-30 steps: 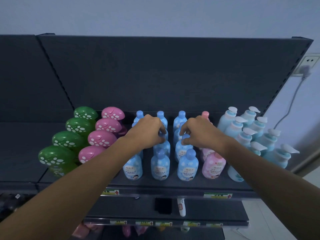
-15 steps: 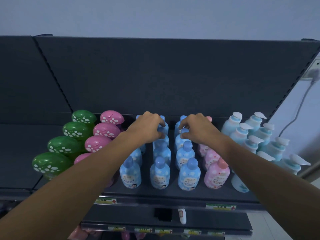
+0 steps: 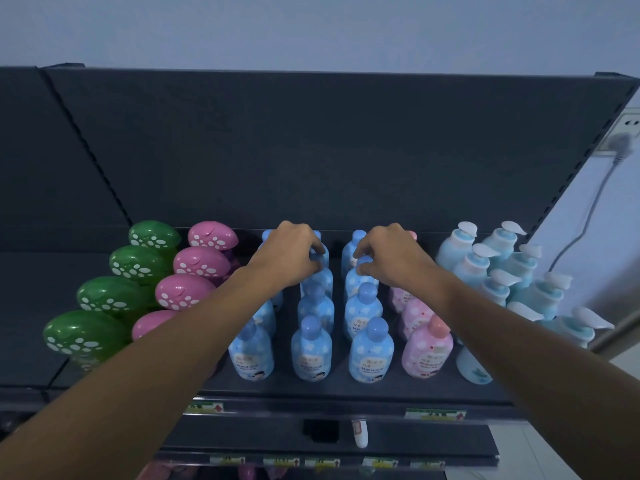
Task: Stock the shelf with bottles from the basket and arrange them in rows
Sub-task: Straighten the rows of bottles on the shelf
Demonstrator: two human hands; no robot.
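Btls: 4 green-cap (image 3: 138,263), 4 pink-cap (image 3: 201,261), approx 12 blue (image 3: 311,351) (some hidden), 4 pink (image 3: 427,348), 8 pump (image 3: 453,249).

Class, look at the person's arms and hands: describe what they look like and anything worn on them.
The left forearm and right forearm are bare, with no sleeve in view. The left hand and right hand wear no gloves; no watch, bracelet or ring is visible.

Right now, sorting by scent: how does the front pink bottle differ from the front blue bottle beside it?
The front pink bottle has a pink body; the front blue bottle has a blue one. The pink bottle's cap is coral, the blue bottle's cap blue. Both stand upright, same shape, white-spotted.
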